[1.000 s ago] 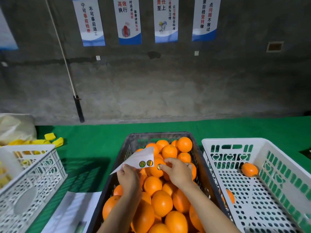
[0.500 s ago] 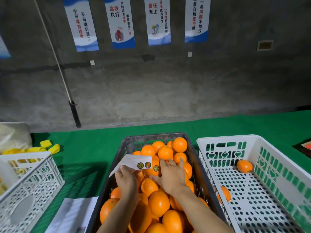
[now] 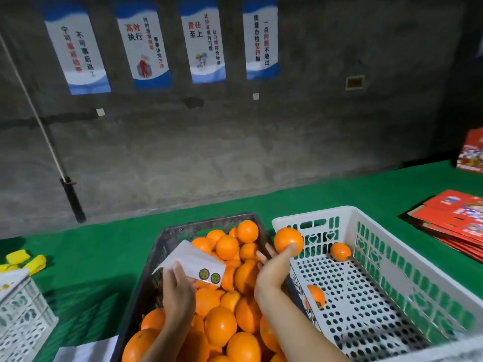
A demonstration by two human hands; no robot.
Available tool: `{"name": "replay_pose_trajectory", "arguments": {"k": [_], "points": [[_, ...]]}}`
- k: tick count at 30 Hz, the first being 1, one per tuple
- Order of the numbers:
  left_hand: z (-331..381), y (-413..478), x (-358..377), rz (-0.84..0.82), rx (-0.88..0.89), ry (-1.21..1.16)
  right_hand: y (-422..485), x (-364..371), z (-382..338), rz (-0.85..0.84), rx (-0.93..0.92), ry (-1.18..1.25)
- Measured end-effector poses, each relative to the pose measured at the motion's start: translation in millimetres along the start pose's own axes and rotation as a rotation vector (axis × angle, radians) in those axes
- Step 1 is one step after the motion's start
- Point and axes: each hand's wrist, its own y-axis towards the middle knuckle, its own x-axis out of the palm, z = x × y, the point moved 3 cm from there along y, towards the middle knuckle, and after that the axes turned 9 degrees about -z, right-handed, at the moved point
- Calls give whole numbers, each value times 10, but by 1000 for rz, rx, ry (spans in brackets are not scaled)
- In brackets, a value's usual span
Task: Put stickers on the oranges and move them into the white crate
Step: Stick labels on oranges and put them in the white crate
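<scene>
The right hand [image 3: 273, 270] is raised over the near-left corner of the white crate [image 3: 423, 280], its grip closed round a single orange [image 3: 288, 241], fingers curled up under the fruit. That orange sits level with the crate's left rim, just right of the dark crate [image 3: 167, 239], not yet inside the white one. The left hand [image 3: 179, 288] hovers over the dark crate, thumb and fingers pinching a white sticker sheet [image 3: 192, 262]; two round stickers [image 3: 209, 276] show at the sheet's near right end.

The dark crate is heaped with oranges [image 3: 222, 325] from its far wall down to the near edge of view. In the white crate there are two oranges well apart: one [image 3: 340, 252] near the far wall, another [image 3: 315, 296] against the left wall, nearer the person.

Both crates stand on a green worktop [image 3: 104, 246]. To the left lie a few yellow pieces [image 3: 28, 262] and the corner of another white basket [image 3: 23, 314]. At the far right is a stack of red printed cartons [image 3: 454, 218]. On the grey wall behind hang four posters [image 3: 203, 43], and a pole [image 3: 56, 155] leans against the wall on the left.
</scene>
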Motion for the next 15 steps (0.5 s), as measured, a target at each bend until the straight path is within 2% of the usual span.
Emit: {"name": "replay_pose_trajectory", "arguments": {"k": [2,4,7,12,13,15], "points": [[13,-6,34,-60,7,9,-4,21,1,-23,14,49],[10,11,50,-95,-4,-8,-41,66,-16,-68,-20,-56],[-9,48,57,-104,-22,-51,-136,143,-47,-212,-315,-570],[-7,66,31,-51,-61,-95,-402,329,255,-712,-798,-1350],[-8,64,28,-47,-61,-111,-435,346,313,-771,-868,-1426],[-10,70,24,-31,-68,-122,-443,359,332,-839,-861,-1441]]}}
